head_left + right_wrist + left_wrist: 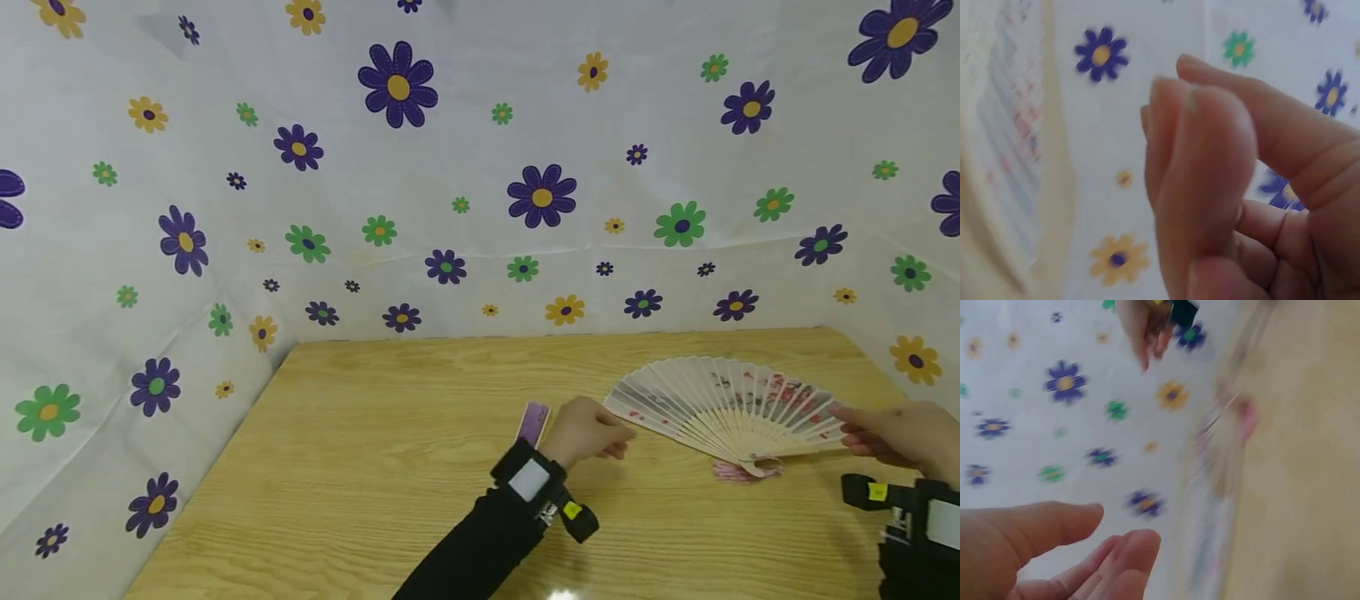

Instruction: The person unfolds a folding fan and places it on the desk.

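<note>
Cloth (pixel 465 150), white with purple, yellow and green flowers, forms the back and both sides. Wood-grain table (pixel 360 467) in front of it. Black sleeves (pixel 480 550) on both arms, left one in from the bottom, right one at the right edge. Fan (pixel 727 408) lies spread on the table's right half, pivot toward the person, red flower print on it; blurred in the left wrist view. Left hand (pixel 585 429) just off the fan's left end, thumb and fingers loosely bent with a gap between, holding nothing. Right hand (pixel 903 433) by the fan's right end, overlapping it in the head view but apart in the right wrist view; fingers loosely bent, nothing held. Purple strip (pixel 533 422) beside the left hand, partly hidden. Pink tassel (pixel 733 472) at the fan's pivot.
</note>
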A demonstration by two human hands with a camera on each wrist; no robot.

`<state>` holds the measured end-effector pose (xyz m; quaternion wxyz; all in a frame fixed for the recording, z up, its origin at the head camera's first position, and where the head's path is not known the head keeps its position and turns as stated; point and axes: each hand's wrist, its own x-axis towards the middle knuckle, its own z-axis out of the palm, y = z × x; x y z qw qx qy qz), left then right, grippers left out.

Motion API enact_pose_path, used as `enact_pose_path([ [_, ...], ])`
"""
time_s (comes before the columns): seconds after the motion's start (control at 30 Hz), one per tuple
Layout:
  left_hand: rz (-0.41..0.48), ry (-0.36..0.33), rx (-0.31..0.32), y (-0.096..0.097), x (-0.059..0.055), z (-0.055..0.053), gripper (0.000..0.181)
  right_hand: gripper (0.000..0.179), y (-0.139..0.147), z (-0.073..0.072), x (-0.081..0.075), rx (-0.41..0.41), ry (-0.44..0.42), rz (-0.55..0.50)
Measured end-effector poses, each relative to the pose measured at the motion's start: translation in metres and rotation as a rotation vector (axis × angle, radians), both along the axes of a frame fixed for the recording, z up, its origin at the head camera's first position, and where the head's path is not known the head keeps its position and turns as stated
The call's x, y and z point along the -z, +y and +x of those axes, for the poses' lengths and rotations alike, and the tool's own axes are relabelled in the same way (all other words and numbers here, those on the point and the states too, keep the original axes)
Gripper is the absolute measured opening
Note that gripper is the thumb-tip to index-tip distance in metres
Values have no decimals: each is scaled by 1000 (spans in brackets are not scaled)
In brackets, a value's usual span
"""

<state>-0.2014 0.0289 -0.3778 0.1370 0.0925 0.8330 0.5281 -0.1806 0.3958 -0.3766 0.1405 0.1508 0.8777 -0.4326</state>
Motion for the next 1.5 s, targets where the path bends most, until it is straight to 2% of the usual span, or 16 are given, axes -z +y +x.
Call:
enact_pose_path([
  [0.07, -40, 135, -26, -35, -13, -3, 25, 72, -21, 0, -10, -35, 66, 94],
  [0.13, -30, 196, -122, -71, -26, -5, 26, 69, -52, 0, -20, -107, 135, 171],
  [0.23, 2, 218, -271, -122, -41, -2, 30, 64, -113, 5, -38, -180, 180, 284],
  [0.3, -22, 224, -335, -150, -51, 5, 33, 59, -154, 9, -41, -228, 220, 330],
  [0.37, -59, 246, -358, -170, -60, 11, 35, 52, -194, 12, -41, -263, 241, 330],
  [0.47, -113, 265, -360, -187, -73, 20, 38, 47, -252, 15, -31, -296, 253, 307],
  [0.6, -171, 287, -343, -191, -82, 29, 39, 49, -318, 16, -11, -364, 259, 299],
  [0.7, -207, 313, -324, -187, -86, 34, 38, 52, -348, 15, 4, -428, 274, 328],
  [0.8, -212, 333, -309, -180, -89, 38, 35, 50, -361, 14, 15, -440, 263, 365],
  [1.07, -224, 393, -272, -166, -89, 46, 33, 46, -368, 9, 34, -364, 259, 400],
  [1.2, -249, 419, -249, -162, -86, 45, 32, 43, -368, 3, 35, -345, 272, 405],
  [1.33, -282, 448, -208, -158, -83, 43, 31, 46, -366, -3, 27, -304, 262, 379],
  [1.43, -310, 442, -174, -154, -79, 39, 32, 45, -360, -6, 15, -272, 235, 290],
  [1.5, -337, 427, -148, -151, -74, 35, 34, 43, -357, -5, 3, -252, 250, 225],
])
